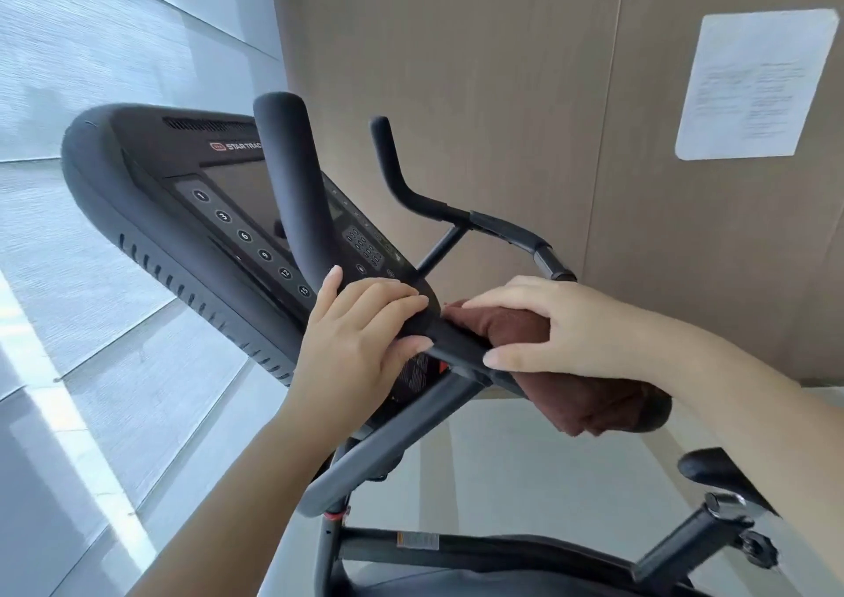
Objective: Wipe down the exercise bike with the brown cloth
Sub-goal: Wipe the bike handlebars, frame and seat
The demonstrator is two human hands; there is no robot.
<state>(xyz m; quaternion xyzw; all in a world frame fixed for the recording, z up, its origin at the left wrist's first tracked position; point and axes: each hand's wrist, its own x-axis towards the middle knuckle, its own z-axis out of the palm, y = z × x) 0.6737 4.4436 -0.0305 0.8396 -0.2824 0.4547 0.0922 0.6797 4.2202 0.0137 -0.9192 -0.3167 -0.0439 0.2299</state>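
A black exercise bike (388, 441) fills the middle of the view, its console (182, 194) tilted at the left. My left hand (361, 336) grips the near handlebar (292, 185) where it bends, fingers curled over the top. Just to its right, my right hand (561, 327) holds the brown cloth (593, 395) wrapped around the same bar, thumb below and fingers over it. The cloth covers the bar's near end and hangs a little beneath it.
A second handlebar (411, 185) rises behind, close to a brown panelled wall (502, 94) with a white paper notice (753, 85). Frosted glass panels (91, 48) stand at the left. The saddle post and knob (712, 537) sit at the lower right over a pale floor.
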